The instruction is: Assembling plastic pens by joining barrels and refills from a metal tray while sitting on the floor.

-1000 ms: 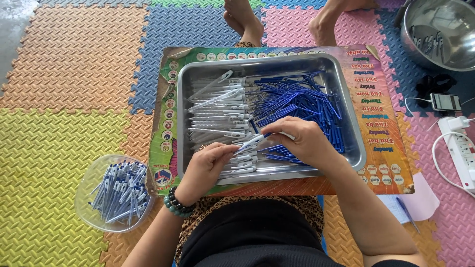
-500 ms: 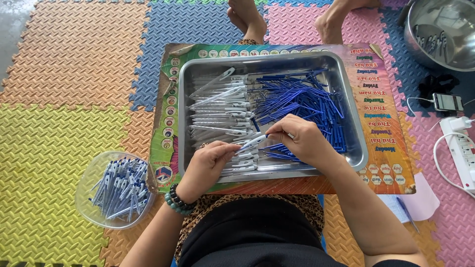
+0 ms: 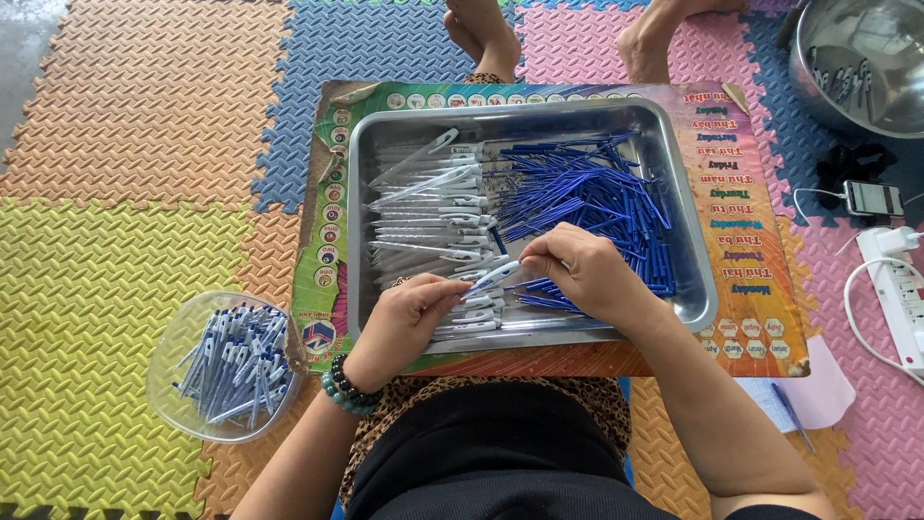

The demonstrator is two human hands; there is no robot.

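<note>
A steel tray (image 3: 698, 289) lies on a colourful printed board (image 3: 751, 241). White pen barrels (image 3: 423, 207) fill its left half and blue refills (image 3: 597, 197) its right. Over the tray's near edge my left hand (image 3: 404, 318) and my right hand (image 3: 582, 274) together hold one white-and-blue pen (image 3: 493, 277), each pinching one end. A beaded bracelet (image 3: 346, 387) circles my left wrist.
A clear plastic bowl (image 3: 168, 351) of finished pens sits on the foam mat at my left. Another person's bare feet (image 3: 568, 34) rest beyond the board. A steel basin (image 3: 857, 58), a phone (image 3: 871, 197) and a power strip (image 3: 900, 289) lie at the right.
My hands stay over the tray's near edge with the pen between them; the view has shifted slightly. Nothing else has moved.
</note>
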